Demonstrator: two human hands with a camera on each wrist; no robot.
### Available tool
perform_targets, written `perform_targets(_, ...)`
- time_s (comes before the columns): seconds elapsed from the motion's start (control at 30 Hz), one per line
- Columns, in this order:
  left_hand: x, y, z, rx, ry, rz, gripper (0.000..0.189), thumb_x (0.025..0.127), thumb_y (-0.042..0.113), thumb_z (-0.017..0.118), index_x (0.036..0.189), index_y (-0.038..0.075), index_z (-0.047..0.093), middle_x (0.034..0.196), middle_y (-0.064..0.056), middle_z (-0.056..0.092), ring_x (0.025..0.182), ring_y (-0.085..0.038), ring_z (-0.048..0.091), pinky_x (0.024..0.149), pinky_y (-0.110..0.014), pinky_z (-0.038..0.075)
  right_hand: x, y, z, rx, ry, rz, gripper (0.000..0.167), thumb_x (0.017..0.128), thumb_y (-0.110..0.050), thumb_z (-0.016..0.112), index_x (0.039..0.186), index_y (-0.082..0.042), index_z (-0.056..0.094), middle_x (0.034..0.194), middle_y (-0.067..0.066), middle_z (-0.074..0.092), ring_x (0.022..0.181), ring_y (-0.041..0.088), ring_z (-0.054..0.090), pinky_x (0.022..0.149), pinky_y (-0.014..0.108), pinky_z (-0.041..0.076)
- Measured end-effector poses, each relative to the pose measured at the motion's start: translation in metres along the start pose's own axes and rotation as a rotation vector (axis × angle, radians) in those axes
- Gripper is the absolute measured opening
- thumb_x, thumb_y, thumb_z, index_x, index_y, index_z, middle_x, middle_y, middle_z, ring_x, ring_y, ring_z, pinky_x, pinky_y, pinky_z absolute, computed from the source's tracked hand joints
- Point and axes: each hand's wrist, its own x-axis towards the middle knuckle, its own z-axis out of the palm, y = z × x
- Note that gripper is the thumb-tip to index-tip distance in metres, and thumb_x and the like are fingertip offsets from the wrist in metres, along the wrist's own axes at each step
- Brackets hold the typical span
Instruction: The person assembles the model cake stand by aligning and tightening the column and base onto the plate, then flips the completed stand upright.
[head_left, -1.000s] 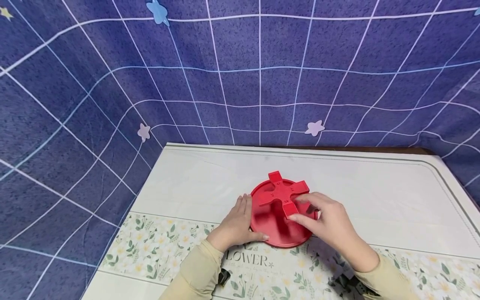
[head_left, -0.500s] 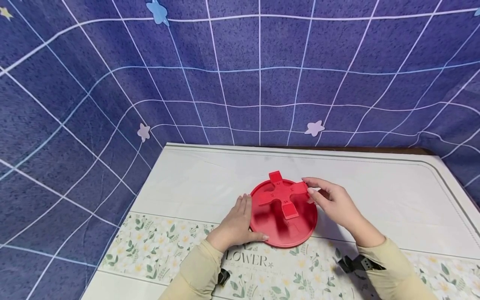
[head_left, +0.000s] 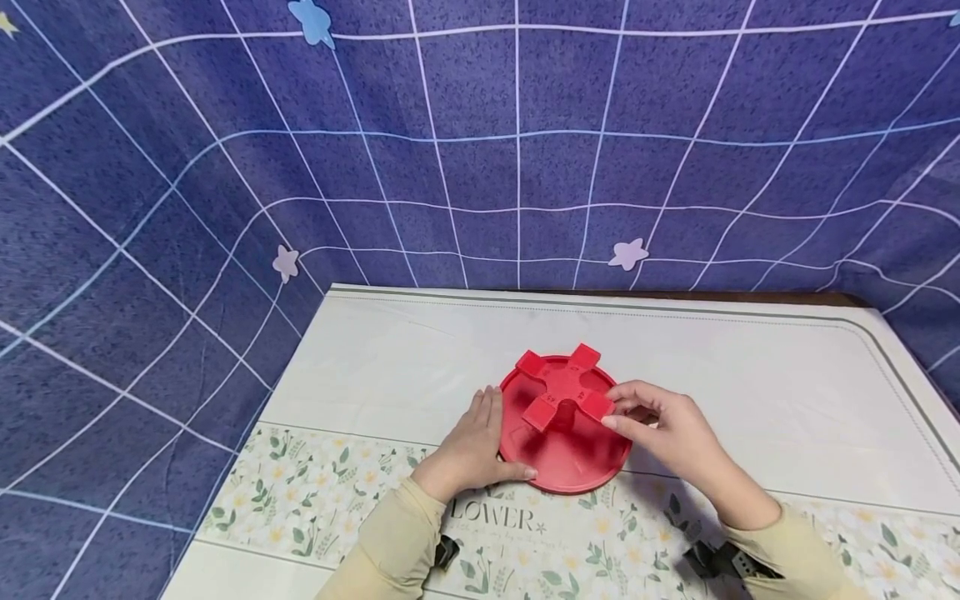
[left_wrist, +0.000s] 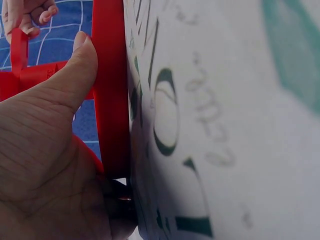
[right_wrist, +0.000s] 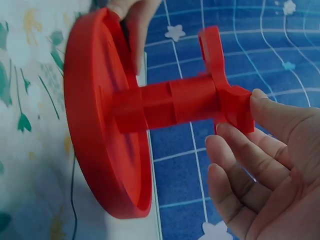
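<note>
A red round base (head_left: 570,467) with a raised rim lies on the table. From its middle rises a thick red post (right_wrist: 170,105), topped by a red four-armed cross (head_left: 562,385) with small marks on its arms. My left hand (head_left: 468,446) holds the base at its left edge, thumb over the near rim and fingers along the left side. On the right, my right hand (head_left: 663,421) pinches the end of one cross arm between thumb and fingers. In the right wrist view, the thumb presses that arm's end and the other fingers curl below.
A white tablecloth (head_left: 405,358) with a floral band and lettering covers the table. Behind and to the left hangs a blue gridded curtain (head_left: 450,175) with stars. Black wrist devices show below both sleeves.
The cross has turned on its post, its arms now pointing diagonally. My right hand let go of one arm, moved outward, then pinched an arm and came nearer. My left hand stayed.
</note>
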Motion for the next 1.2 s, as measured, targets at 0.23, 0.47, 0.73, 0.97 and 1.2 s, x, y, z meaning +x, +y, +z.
perform_targets(0.23,-0.001,0.0,0.0,-0.005,0.007,0.011,0.121,0.078,0.067,0.068,0.153,-0.006,0.007,0.161,-0.021,0.007,0.148,-0.038,0.003,0.118,-0.044,0.017,-0.002,-0.012,0.018,-0.15,0.019,-0.083,0.037,0.07,-0.018,0.088,0.103,-0.014,0.07,0.085,-0.012,0.069,0.07,0.003,0.062,0.061,0.025,0.054)
perform_targets(0.47,-0.001,0.0,0.002,-0.013,0.018,0.007,0.12,0.078,0.066,0.068,0.154,-0.005,0.008,0.161,-0.021,0.008,0.148,-0.037,0.004,0.117,-0.044,0.019,0.0,-0.017,0.024,-0.295,0.068,-0.196,0.044,0.066,-0.027,0.09,0.104,-0.013,0.072,0.081,-0.01,0.066,0.068,0.005,0.06,0.058,0.025,0.053)
perform_targets(0.73,-0.002,0.0,0.0,-0.014,0.016,0.016,0.12,0.078,0.067,0.067,0.153,-0.006,0.007,0.161,-0.022,0.007,0.148,-0.038,0.003,0.118,-0.043,0.017,0.014,-0.008,-0.006,-0.322,0.245,-0.226,0.026,0.075,-0.009,0.084,0.099,-0.011,0.074,0.093,-0.003,0.071,0.066,0.006,0.061,0.058,0.023,0.052)
perform_targets(0.97,-0.001,0.0,0.001,-0.017,0.012,0.008,0.12,0.078,0.066,0.068,0.154,-0.005,0.007,0.161,-0.021,0.008,0.148,-0.037,0.004,0.118,-0.043,0.017,0.023,0.017,-0.012,-0.224,0.097,-0.105,0.031,0.091,-0.001,0.065,0.122,-0.005,0.066,0.11,0.01,0.068,0.064,0.013,0.063,0.058,0.023,0.051)
perform_targets(1.2,-0.001,0.0,0.0,-0.013,0.007,0.005,0.12,0.078,0.065,0.068,0.153,-0.006,0.007,0.161,-0.022,0.008,0.148,-0.037,0.004,0.118,-0.043,0.017,0.016,0.019,-0.011,-0.025,-0.031,-0.008,0.028,0.091,0.0,0.066,0.118,-0.001,0.066,0.106,0.012,0.069,0.07,0.016,0.068,0.065,0.024,0.056)
